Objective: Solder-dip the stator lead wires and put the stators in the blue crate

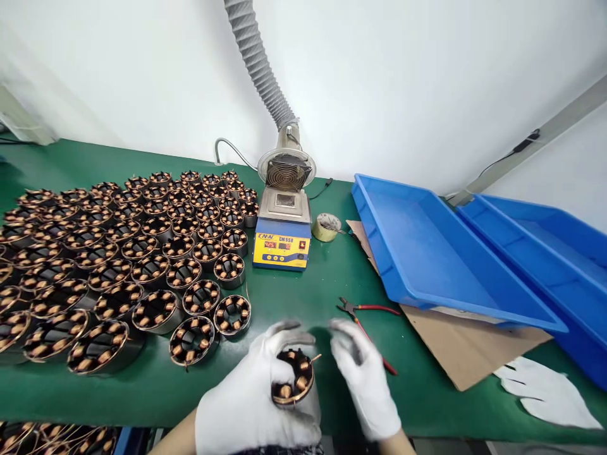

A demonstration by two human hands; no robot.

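L hand [256, 404] clamps stator [293, 377] in front of solder pot [282, 243]; R hand [365, 379] blurred, pinch unclear, so best steady stator, tease wire [315, 359] gently.

Wound stator [293, 377]: short round ring with a dark body and a metal-grey outer wall. Fitted with copper-coloured coils on teeth pointing inward around an open centre; several coils visible, the rest hidden by the glove. Held in the left hand [258, 398], cupped from below and from the left, with the thumb over the upper rim. Tilted, open face turned up and toward the camera. Positioned just left of the right hand [365, 379]. Thin copper lead [315, 358] projecting from the upper right rim toward the blurred right fingertips; contact there not discernible.
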